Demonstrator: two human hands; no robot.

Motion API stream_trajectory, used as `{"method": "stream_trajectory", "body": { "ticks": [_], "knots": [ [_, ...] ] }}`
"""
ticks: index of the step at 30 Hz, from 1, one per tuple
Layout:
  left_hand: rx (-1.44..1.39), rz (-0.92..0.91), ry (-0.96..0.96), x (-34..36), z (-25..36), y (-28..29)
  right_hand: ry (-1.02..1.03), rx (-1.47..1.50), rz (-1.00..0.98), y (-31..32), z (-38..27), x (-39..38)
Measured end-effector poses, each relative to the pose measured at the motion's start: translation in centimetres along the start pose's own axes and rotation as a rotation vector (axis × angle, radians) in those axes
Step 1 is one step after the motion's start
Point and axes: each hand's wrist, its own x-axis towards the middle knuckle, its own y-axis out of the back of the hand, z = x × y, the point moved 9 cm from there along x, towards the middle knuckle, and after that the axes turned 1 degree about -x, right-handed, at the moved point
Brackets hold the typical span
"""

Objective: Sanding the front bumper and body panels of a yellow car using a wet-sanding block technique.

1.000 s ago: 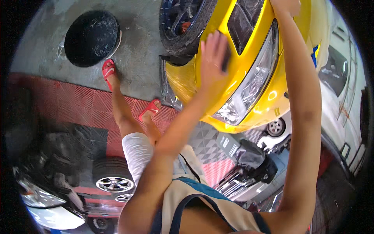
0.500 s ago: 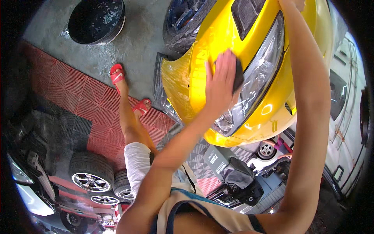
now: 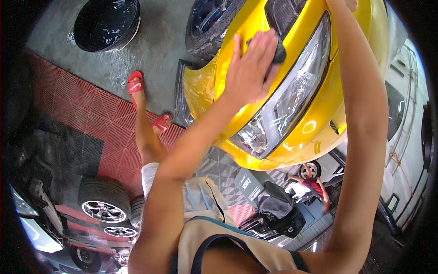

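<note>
White letters stand on the gray panel (image 3: 249,186) by the black bag (image 3: 275,201), and each red sandal (image 3: 135,83) has a white curvy mark.

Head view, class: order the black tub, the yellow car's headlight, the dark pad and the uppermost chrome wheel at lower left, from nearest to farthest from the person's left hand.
1. Dark pad: against the left hand, at its right side.
2. Headlight: right of the hand and lower.
3. Black tub: upper left, on the floor.
4. Chrome wheel: lower left.

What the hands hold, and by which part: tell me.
Left hand: a dark pad, its outer face under the fingers; right hand: cannot be told.
</note>
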Motion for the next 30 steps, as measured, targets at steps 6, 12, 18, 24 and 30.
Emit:
{"method": "stream_trajectory", "body": {
  "ticks": [6, 12, 18, 24, 30],
  "knots": [
    [-0.134, -0.051, 0.08, -3.5, 0.8, -0.1, -0.016, -0.004, -0.036, -0.2, 0.5, -0.3],
    [-0.066, 0.058, 0.04, -0.2, -0.3, 1.0, -0.005, -0.034, 0.018, -0.6, 0.2, 0.1],
    [-0.071, 0.081, 0.061, 2.1, -1.7, 1.2, 0.011, -0.077, 0.021, -1.6, 0.7, 1.4],
    [-0.172, 0.007, 0.132, -4.1, 0.3, 0.3, 0.035, -0.065, 0.109, -1.3, 1.5, 2.1],
    [-0.057, 0.122, 0.016, 3.2, -2.5, 1.4, -0.038, -0.065, -0.037, -1.4, 0.3, 1.1]
  ]
}}
